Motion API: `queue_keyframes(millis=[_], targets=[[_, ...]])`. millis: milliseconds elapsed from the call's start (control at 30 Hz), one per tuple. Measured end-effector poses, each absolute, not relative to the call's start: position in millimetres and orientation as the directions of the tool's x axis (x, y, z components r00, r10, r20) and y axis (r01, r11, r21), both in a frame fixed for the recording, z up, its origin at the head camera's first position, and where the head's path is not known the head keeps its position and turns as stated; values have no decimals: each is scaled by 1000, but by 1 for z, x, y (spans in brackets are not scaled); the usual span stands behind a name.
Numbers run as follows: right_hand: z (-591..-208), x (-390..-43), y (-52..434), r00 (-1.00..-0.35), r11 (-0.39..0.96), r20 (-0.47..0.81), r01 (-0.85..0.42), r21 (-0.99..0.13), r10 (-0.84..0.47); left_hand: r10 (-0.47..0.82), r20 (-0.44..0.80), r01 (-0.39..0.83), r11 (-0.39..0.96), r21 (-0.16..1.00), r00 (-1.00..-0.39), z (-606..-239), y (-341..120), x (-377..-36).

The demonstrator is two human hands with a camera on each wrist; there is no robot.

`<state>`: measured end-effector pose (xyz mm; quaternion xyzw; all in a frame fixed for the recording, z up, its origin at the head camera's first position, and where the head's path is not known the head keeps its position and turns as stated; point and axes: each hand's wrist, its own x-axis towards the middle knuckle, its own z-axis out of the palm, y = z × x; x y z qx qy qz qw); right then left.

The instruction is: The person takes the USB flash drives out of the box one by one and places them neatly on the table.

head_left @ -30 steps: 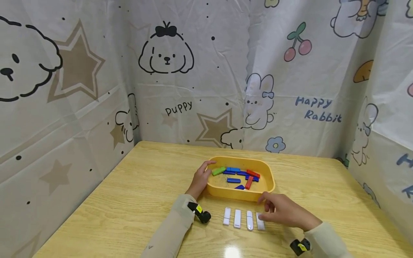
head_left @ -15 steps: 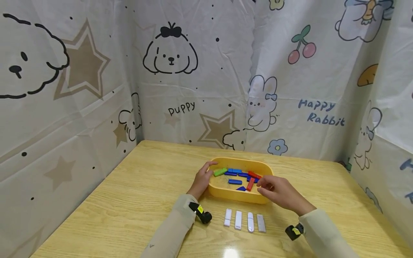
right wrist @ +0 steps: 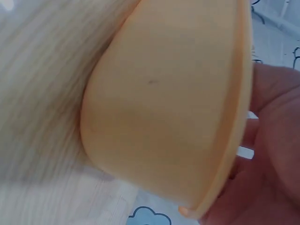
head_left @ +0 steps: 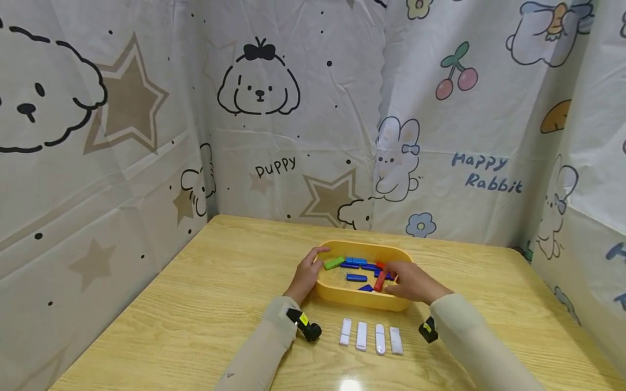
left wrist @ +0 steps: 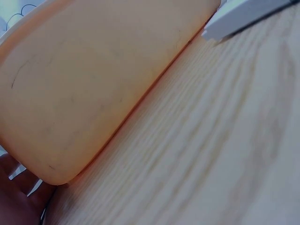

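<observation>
A yellow plastic bin [head_left: 362,297] stands on the table, with several blue, red and green flat sticks inside. My left hand [head_left: 304,274] holds the bin's left end, fingers over its rim; the left wrist view shows fingers [left wrist: 26,180] against the bin's end wall. Over the right rim reaches my right hand [head_left: 414,279], index finger and thumb apart beside a red stick [head_left: 379,281]. In the right wrist view the bin wall [right wrist: 159,103] hides the fingertips of that hand. A green stick [head_left: 335,263] and a blue stick [head_left: 356,277] lie further left inside.
Several white flat sticks, perhaps USB drives, lie in a row before the bin, from the leftmost white stick [head_left: 345,332] to the rightmost white stick [head_left: 396,340]. A printed cloth [head_left: 293,136] hangs behind and beside the wooden table [head_left: 225,282].
My right hand has moved from the rightmost white stick up over the bin's rim, then left to the red stick. The left hand stays on the bin.
</observation>
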<state>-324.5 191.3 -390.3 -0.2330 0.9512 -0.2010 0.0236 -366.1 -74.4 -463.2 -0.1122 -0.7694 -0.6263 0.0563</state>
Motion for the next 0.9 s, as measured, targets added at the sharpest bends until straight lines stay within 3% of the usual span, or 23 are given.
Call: queue_keyframes(millis=[233,533,900], targets=[[-390,-334,183,-910,886,-75,-375,-272,-408,119,219,240,200,950,-968,-465,-73,-367],[-389,-339,172,-927,942,-231,-241,-234,-295,107,217,236,218,947,-970,-466,-73,-368],[-396,-345,167,-937,951,-225,-221,-217,-269,110,220,238,201,950,-969,-466,-75,-370]])
